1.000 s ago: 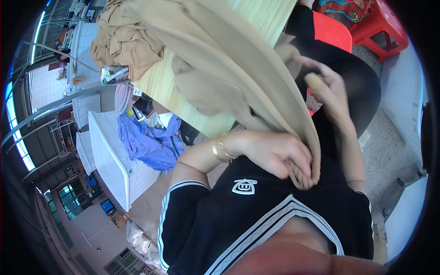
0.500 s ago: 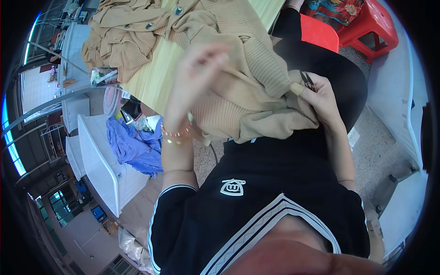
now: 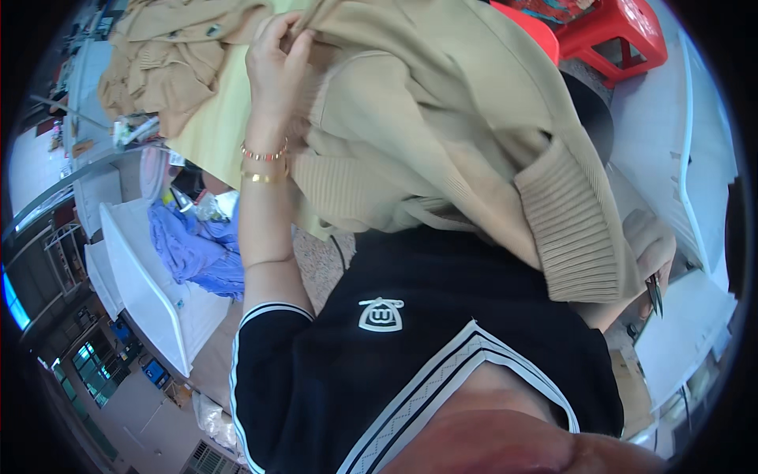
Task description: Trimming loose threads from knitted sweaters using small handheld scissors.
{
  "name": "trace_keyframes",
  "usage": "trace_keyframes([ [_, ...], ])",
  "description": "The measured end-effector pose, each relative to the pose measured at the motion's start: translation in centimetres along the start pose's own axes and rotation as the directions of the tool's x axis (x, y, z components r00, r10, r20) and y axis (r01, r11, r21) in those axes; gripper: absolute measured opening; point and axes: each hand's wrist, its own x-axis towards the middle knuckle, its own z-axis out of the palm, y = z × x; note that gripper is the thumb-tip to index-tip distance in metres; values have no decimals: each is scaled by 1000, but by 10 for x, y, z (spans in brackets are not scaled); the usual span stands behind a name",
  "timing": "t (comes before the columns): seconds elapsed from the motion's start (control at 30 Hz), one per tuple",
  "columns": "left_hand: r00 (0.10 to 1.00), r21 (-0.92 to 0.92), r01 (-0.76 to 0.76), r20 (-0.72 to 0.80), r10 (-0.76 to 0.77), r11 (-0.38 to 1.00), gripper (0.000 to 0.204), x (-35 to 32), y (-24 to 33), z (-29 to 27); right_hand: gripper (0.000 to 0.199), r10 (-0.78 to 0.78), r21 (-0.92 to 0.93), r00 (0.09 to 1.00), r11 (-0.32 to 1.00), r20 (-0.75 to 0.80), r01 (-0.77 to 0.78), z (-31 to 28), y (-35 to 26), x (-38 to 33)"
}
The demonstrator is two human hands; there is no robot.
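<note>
A tan knit cardigan (image 3: 442, 118) spreads over my lap, its smooth fabric raised and a wide ribbed cuff (image 3: 568, 221) hanging toward the right. At the upper left of it, my left hand (image 3: 276, 67) pinches a fold of the cloth between thumb and fingers. My right hand (image 3: 651, 245) is beyond the cuff, partly hidden by it, and closed round a pair of small dark thread snips (image 3: 654, 296) whose blades point down. More tan knitwear with dark buttons (image 3: 170, 67) lies bunched on the table; I cannot tell whether it is the same piece.
The pale wooden table (image 3: 225, 110) runs along the upper left. A white bin (image 3: 146, 276) with a crumpled purple-blue cloth (image 3: 197, 245) is at my left. A red plastic stool (image 3: 620, 35) is at the upper right, and white panels (image 3: 659, 150) stand on the right.
My left hand has moved up and left and grips the cloth. My right hand has swung right and nearer my body with the snips. The cardigan is lifted and turned over.
</note>
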Motion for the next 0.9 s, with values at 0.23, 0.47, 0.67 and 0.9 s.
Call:
trace_keyframes([
  [0.23,944,162,-317,154,293,935,29,-55,62,9,16,289,-273,466,517,-836,-811,10,16,58],
  [0.47,995,118,-89,57,82,989,38,-72,50,4,31,153,-562,651,384,-743,-733,2,94,145],
  [0.67,889,-470,457,222,-400,755,51,-80,49,2,46,310,-506,626,386,-716,-771,16,112,157],
  [0.9,843,-605,532,310,-439,593,46,-81,27,-7,50,354,-419,656,549,-667,-723,22,128,176],
])
